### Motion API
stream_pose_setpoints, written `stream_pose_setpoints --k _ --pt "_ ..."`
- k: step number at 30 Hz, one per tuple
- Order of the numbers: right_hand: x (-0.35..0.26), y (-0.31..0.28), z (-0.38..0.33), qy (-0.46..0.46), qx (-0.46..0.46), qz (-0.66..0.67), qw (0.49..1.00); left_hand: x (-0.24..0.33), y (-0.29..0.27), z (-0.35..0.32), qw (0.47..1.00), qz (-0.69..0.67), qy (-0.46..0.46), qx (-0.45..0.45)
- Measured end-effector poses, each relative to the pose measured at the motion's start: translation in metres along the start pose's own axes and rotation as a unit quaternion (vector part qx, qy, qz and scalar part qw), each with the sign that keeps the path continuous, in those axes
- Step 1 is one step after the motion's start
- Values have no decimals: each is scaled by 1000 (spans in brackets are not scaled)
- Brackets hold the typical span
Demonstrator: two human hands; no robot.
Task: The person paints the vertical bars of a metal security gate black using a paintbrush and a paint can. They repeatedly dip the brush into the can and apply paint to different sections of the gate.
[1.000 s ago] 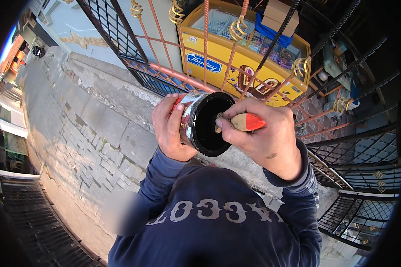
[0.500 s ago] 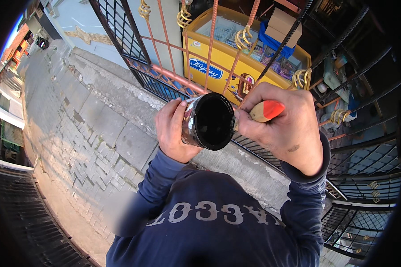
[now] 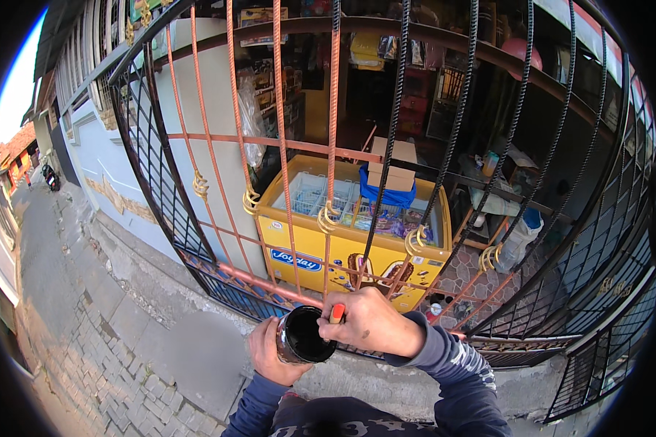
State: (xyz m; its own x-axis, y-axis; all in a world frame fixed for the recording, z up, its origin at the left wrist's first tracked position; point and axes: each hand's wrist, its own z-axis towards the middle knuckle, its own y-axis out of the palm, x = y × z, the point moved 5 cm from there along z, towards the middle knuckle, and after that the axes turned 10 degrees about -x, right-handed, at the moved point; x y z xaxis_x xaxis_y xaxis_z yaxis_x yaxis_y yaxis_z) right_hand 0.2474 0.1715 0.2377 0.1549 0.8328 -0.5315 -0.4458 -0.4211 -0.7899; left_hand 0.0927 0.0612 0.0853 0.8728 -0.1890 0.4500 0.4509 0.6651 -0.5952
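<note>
My left hand (image 3: pixel 268 358) is wrapped round the side of a dark, shiny paint can (image 3: pixel 290 342), whose open top faces up and shows black inside. In my right hand (image 3: pixel 377 322) is a paintbrush, its red-tipped handle end (image 3: pixel 337 313) showing between thumb and fingers at the can's right rim. The bristles are hidden. Just beyond both hands stands a metal grille, with reddish-brown bars (image 3: pixel 280 95) on the left and black bars (image 3: pixel 396 109) further right. Gold-coloured twisted ornaments (image 3: pixel 327 217) sit on several bars.
Behind the grille stands a yellow chest freezer (image 3: pixel 346 246) with a cardboard box (image 3: pixel 395 154) on top. A low concrete ledge (image 3: pixel 408 382) runs along the grille's foot. Paving (image 3: pixel 135 386) stretches to the left, with a motorbike (image 3: pixel 49 177) far off. A black gate panel (image 3: pixel 598 364) stands right.
The view has tilted up, showing more of the grille and the shop behind it. Can and hands now appear lower in view. Both hands keep their holds, with the brush still at the can's right rim.
</note>
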Motion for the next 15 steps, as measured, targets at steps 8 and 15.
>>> stream_pose_setpoints --k 8,15 --pt "14 -22 -21 35 19 25 999 6 8 6 999 -14 7 -29" --pt "0 -20 -23 -95 -112 109 983 12 11 10 997 -57 -6 -47"
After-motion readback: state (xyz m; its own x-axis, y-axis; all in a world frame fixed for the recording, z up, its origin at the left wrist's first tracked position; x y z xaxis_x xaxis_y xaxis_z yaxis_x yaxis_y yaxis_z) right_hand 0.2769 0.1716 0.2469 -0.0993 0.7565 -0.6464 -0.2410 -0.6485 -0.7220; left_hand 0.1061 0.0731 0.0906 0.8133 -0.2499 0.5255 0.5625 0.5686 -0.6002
